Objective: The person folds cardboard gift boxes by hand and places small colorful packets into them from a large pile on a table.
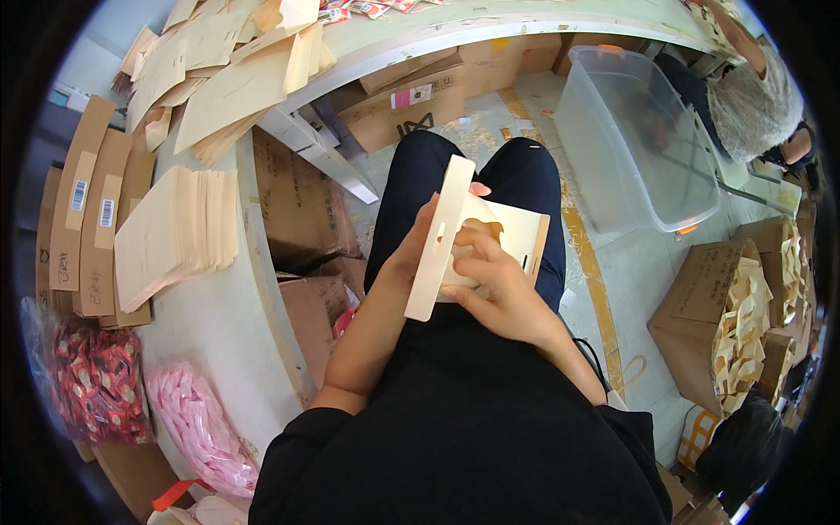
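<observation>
Above my lap I hold a cream paperboard box (530, 226), partly folded. One long, round-cornered panel (430, 275) stands up towards me and has a small slot near its middle. My left hand (410, 246) grips it from behind this panel, which hides part of the fingers. My right hand (502, 289) is on the nearer right side, its fingers bent into the fold and its thumb by the lower edge. A brown, wavy-edged part (491, 230) shows just beyond the right fingers.
On the left table (203, 348) stand a stack of flat cream boards (177, 230), a bag of pink packets (200, 426) and a bag of red packets (98, 387). More boards (216, 98) lie beyond. Right are a see-through plastic bin (610, 157), a filled carton (695, 315) and another person (755, 105).
</observation>
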Demonstrator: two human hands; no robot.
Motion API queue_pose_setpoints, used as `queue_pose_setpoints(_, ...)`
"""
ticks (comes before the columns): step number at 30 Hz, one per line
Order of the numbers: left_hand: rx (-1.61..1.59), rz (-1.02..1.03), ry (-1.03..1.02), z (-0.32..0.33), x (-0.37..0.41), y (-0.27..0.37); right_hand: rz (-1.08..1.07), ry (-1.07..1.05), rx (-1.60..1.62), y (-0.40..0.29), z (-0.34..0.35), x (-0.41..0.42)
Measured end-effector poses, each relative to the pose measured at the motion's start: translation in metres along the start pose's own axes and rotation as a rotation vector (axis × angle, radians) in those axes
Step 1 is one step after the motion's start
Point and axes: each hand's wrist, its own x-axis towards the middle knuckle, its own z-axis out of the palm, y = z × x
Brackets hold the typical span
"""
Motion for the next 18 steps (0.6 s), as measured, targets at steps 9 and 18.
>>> queue_pose_setpoints(9, 0.010, 0.088, -0.098, 0.022, 0.001, 0.004, 0.053, -0.093, -0.562, -0.016, -0.001, -0.014)
queue_pose_setpoints(18, 0.182, 0.195, 0.067, 0.033, -0.007, 0.006, 0.028, -0.073, -0.479, -0.013, -0.001, -0.012)
